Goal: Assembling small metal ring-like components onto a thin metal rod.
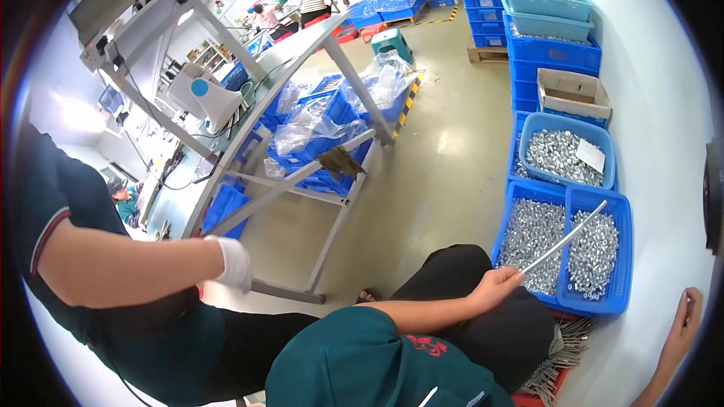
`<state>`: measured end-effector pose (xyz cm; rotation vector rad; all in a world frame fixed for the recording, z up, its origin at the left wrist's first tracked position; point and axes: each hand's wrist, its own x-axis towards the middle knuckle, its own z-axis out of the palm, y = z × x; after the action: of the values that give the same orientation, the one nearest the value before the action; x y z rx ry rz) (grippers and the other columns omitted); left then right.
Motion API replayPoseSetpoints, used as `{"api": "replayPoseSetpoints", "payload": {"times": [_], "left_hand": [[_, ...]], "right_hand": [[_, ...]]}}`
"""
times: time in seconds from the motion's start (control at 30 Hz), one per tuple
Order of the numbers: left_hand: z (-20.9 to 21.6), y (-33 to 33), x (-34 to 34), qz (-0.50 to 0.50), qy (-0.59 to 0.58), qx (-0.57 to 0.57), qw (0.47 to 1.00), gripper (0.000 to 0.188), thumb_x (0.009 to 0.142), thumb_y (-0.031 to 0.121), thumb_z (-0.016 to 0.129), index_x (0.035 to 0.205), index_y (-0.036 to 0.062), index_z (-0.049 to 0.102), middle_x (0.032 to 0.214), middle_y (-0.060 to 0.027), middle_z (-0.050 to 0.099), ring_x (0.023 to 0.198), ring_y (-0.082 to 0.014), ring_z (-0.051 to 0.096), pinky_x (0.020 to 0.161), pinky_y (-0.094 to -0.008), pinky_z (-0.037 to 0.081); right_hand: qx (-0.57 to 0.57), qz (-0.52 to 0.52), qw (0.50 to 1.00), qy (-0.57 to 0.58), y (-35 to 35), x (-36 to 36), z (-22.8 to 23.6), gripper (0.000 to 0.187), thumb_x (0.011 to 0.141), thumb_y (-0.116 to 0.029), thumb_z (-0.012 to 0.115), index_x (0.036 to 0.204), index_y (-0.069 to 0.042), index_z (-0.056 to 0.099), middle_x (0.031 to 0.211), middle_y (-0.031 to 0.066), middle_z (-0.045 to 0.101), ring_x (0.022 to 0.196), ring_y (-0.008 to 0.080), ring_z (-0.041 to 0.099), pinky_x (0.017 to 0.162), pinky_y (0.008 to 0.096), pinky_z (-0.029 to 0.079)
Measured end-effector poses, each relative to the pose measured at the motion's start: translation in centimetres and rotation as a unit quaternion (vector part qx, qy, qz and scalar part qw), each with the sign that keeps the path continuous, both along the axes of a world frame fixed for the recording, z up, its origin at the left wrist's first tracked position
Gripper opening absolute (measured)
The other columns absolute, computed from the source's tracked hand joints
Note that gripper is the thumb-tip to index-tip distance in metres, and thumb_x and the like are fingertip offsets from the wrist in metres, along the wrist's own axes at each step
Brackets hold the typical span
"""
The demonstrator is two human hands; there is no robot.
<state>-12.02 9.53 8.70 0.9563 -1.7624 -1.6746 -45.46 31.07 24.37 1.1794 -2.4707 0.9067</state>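
My left hand is closed around one end of a thin, pale, straight rod. The rod slants up and to the right, its far end over a blue crate split into two sections of small silvery metal parts. Off at the far right, my right hand is raised beside the white wall, fingers stretched out, with nothing visible in it. Below my knee, many thin metal rods lie bundled in a red container, partly hidden by my leg.
Close on my left stands a co-worker with a white-gloved hand. A grey-framed workbench runs behind, with blue crates and plastic bags underneath. Along the right wall are a light blue tub of metal parts, an open carton and stacked bins.
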Motion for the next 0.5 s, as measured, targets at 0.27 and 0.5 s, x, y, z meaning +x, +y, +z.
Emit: {"api": "replayPoseSetpoints", "payload": {"times": [0.27, 0.5], "left_hand": [[-1.1, 0.4, -1.3, -0.050, 0.008, -0.016, 0.999, 0.030, 0.091, 0.025, 0.049, 0.073, 0.0007, 0.048, 0.063, 0.0038, 0.038, 0.062, -0.0049, 0.036, 0.054, -0.0245, 0.034], [-0.6, 0.4, -1.1, -0.064, 0.000, 0.004, 0.998, 0.029, 0.090, 0.024, 0.050, 0.074, 0.0000, 0.050, 0.064, 0.0032, 0.040, 0.063, -0.0052, 0.037, 0.055, -0.0241, 0.035]], "right_hand": [[0.038, 0.189, 0.836, -0.514, -3.3, 4.7, -0.4, 0.016, 0.068, -0.003, 0.044, 0.084, -0.002, 0.047, 0.072, 0.0063, 0.051, 0.058, 0.0096, 0.050, 0.039, 0.0226, 0.043], [-0.032, 0.138, 0.839, -0.526, -3.7, 5.6, 0.9, 0.011, 0.074, -0.004, 0.044, 0.083, 0.001, 0.048, 0.067, 0.0076, 0.051, 0.045, 0.0108, 0.050, 0.035, 0.0217, 0.044]]}}
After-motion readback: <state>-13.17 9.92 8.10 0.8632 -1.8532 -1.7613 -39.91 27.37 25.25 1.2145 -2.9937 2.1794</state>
